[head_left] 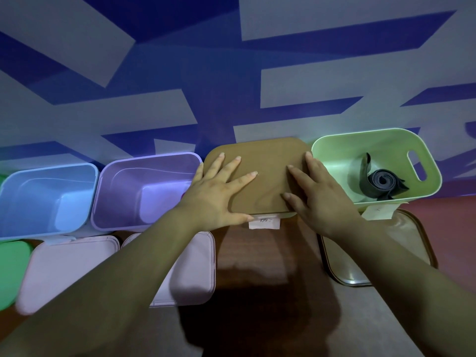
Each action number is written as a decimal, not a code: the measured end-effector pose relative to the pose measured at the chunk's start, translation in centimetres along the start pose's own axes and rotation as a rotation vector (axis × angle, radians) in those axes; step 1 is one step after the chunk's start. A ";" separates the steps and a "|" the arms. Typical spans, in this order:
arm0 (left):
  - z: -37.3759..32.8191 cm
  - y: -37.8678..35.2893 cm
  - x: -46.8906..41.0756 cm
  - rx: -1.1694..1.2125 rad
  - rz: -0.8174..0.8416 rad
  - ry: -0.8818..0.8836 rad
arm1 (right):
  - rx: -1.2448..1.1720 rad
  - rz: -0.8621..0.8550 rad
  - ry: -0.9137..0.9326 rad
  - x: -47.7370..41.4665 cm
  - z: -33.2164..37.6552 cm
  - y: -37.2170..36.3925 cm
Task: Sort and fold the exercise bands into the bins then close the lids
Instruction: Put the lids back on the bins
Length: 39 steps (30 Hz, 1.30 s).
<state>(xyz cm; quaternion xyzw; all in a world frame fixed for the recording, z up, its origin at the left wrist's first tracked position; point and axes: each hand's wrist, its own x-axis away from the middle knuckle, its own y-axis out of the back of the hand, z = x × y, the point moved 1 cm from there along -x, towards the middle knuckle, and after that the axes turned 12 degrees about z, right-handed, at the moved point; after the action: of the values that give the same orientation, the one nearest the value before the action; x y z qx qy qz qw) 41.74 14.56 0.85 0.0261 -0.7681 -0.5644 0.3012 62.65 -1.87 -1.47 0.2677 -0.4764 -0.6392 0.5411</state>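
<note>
A brown lid (265,163) lies flat on top of a bin in the middle of the row, hiding what is inside. My left hand (219,191) presses on the lid's left part with fingers spread and straight. My right hand (316,194) presses flat on its right part. To the right stands an open green bin (422,161) with a rolled black exercise band (383,182) in it. An open purple bin (103,189) and an open blue bin (15,186) stand to the left; both look empty.
Two pale pink lids (69,269) (195,274) lie on the wooden table in front of the left bins. A brown-rimmed lid (360,269) lies upside down before the green bin. A green lid's edge (10,269) shows at far left. Paper labels (264,224) hang from the bins' fronts.
</note>
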 end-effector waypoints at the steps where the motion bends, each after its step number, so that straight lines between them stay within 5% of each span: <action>1: 0.0 0.0 -0.1 0.001 0.011 0.004 | 0.028 0.013 -0.010 -0.1 0.0 0.0; 16: -0.3 -0.6 -0.4 -0.142 0.024 0.025 | 0.186 0.081 -0.061 0.3 0.3 -0.1; 19: -1.3 -0.4 0.2 -0.095 0.033 0.036 | 0.098 -0.013 -0.076 2.3 0.1 1.1; 24: -6.5 -2.2 2.5 -0.003 -0.196 -0.011 | -0.026 -0.380 -0.193 9.7 -2.7 1.2; 28: -11.7 -5.4 4.0 0.030 -0.318 -0.060 | -0.087 -0.256 -0.455 15.2 -7.4 -2.3; 33: -16.8 -9.9 3.1 0.056 0.017 -0.126 | 0.006 0.239 -0.472 19.0 -9.4 -7.1; 39: -18.3 -14.0 2.3 -0.010 0.429 -0.159 | -0.074 0.347 -0.400 21.6 -7.2 -8.7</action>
<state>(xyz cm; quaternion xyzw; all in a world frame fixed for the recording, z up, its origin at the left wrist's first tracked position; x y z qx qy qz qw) 44.68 -6.99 -7.16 -0.1840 -0.7746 -0.4916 0.3529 59.13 -24.96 -8.47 0.0306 -0.5889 -0.5941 0.5472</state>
